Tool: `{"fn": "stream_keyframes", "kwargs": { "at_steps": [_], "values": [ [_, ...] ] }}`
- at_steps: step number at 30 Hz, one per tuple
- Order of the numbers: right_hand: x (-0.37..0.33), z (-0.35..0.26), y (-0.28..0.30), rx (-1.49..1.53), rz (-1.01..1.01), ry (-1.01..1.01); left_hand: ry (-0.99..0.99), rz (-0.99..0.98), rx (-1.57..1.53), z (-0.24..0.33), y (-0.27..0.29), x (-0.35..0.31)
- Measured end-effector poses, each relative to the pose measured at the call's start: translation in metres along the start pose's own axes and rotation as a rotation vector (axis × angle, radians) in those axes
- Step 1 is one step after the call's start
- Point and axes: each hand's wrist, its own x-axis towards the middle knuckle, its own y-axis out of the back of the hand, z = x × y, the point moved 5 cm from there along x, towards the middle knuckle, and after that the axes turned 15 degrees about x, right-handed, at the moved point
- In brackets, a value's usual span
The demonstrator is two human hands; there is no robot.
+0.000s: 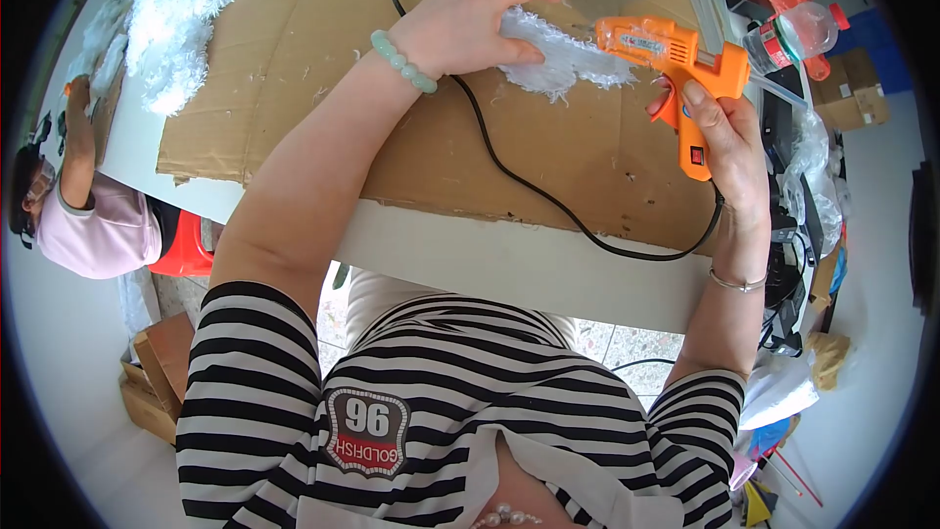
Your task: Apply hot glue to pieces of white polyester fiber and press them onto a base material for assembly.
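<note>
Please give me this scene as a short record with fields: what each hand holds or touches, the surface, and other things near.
left hand: presses flat on a white fluffy piece
right hand: grips an orange glue gun, nozzle pointing at the fluffy piece
cord: black, runs from the gun's handle across the cardboard
surface: brown cardboard sheet on a white table
far left: more white fluffy material; another person's arm
far right: plastic bottle, lying down
</note>
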Motion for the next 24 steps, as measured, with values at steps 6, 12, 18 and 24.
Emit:
{"fn": "stream_keyframes", "kwargs": {
  "at_steps": [6, 12, 18, 24],
  "values": [
    [0.002, 0.004, -0.006, 0.192, 0.053, 0.108, -0.007, -0.076, 0.006, -0.002, -0.011, 0.000],
    [0.003, 0.002, -0.045, 0.490, 0.069, 0.146, 0.013, -0.076, 0.023, -0.004, -0.013, 0.000],
    [0.013, 0.006, -0.059, 0.505, 0.080, 0.169, 0.014, -0.034, 0.039, -0.006, -0.014, -0.001],
    [0.014, 0.011, -0.066, 0.519, 0.111, 0.119, 0.079, -0.131, 0.123, -0.009, -0.020, 0.003]
  ]
}}
